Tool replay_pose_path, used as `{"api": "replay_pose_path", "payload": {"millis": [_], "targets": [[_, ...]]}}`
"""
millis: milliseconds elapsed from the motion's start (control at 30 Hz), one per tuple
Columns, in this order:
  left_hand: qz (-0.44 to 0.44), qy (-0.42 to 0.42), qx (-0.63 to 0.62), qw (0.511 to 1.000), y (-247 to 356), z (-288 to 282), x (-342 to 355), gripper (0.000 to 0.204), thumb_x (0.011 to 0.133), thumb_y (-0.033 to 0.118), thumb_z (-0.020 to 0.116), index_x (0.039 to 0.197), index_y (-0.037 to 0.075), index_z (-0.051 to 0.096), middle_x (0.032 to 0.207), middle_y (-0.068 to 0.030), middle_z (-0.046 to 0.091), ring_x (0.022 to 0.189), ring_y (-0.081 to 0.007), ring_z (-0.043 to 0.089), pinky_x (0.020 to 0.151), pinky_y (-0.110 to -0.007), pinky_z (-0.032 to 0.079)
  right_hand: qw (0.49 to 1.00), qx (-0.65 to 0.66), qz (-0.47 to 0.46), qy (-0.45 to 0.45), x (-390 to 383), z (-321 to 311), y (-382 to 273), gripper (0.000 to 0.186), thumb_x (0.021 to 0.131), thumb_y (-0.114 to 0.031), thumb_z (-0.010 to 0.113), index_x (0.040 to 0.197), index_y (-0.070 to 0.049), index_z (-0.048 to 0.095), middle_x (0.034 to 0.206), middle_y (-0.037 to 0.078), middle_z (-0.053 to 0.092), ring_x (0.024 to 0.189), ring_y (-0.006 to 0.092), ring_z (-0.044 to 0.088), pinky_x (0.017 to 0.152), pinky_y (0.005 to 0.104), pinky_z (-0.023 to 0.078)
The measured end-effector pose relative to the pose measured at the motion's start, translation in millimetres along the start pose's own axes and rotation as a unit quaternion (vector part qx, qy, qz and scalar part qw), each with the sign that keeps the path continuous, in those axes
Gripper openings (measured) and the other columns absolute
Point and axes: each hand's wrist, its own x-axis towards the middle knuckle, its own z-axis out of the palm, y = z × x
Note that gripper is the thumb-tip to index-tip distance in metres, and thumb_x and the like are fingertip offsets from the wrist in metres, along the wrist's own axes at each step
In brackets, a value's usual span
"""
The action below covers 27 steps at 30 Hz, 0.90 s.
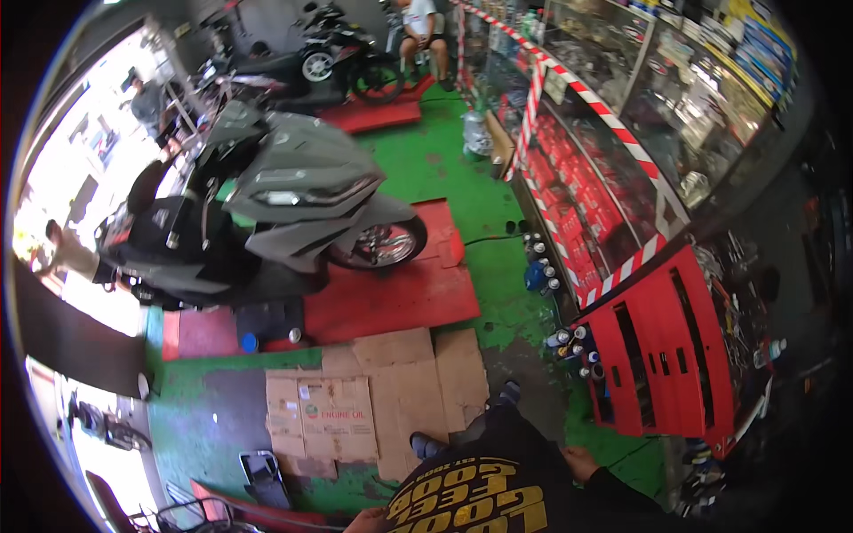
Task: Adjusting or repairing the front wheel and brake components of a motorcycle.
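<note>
Head view: left hand [364,522] and right hand [580,464] beside black shirt [506,462]. Cannot tell whether closed on anything. Flattened cardboard [404,391] on green floor [218,377] along red platform's [400,298] near edge; grey scooter [302,164] atop.

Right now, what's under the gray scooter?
A red platform lies under the gray scooter; its near side shows. The scooter covers part of it, so that's unseen.
</note>
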Motion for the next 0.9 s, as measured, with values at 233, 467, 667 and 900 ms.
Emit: {"api": "replay_pose_path", "payload": {"millis": [233, 467, 667, 900], "targets": [[0.147, -0.01, 0.317, 0.937, 102, 14, 82, 0.057, 0.099, 0.044, 0.058, 0.142, 0.008, 0.049, 0.143, -0.0135, 0.049, 0.117, -0.0239, 0.058, 0.102, -0.035, 0.044, 0.986, -0.028, 0.136, 0.094, 24, -116, -35, 0.045, 0.096, -0.05, 0.061, 0.076, -0.01, 0.058, 0.065, 0.001, 0.051, 0.054, 0.014, 0.044, 0.05, 0.0309, 0.036], [0.01, -0.039, 0.307, 0.951, 176, 100, 208, 0.091, 0.089, 0.042, 0.075, 0.16, 0.015, 0.025, 0.166, -0.0122, 0.012, 0.144, -0.0359, 0.028, 0.121, -0.038, 0.024, 0.943, -0.189, -0.138, 0.237, 125, -200, -61, 0.029, 0.098, -0.034, 0.059, 0.087, -0.008, 0.063, 0.067, -0.001, 0.054, 0.06, 0.0123, 0.051, 0.057, 0.0282, 0.042], [0.123, -0.023, 0.424, 0.897, 239, 167, 272, 0.066, 0.091, 0.033, 0.067, 0.146, 0.009, 0.037, 0.143, -0.0122, 0.034, 0.116, -0.0311, 0.045, 0.099, -0.037, 0.037, 0.954, -0.164, -0.188, 0.167, 91, -182, -205, 0.02, 0.099, -0.026, 0.058, 0.098, -0.006, 0.063, 0.083, 0.001, 0.06, 0.073, 0.0133, 0.053, 0.068, 0.0291, 0.043], [0.288, 0.018, 0.505, 0.813, 336, 178, 294, 0.04, 0.094, 0.021, 0.057, 0.13, 0.002, 0.052, 0.115, -0.0123, 0.06, 0.082, -0.0254, 0.065, 0.072, -0.035, 0.052, 0.879, -0.177, -0.31, 0.317, 93, -203, -223, 0.016, 0.094, -0.023, 0.061, 0.093, -0.007, 0.062, 0.085, 0.004, 0.063, 0.078, 0.0237, 0.055, 0.076, 0.0343, 0.043]]}}
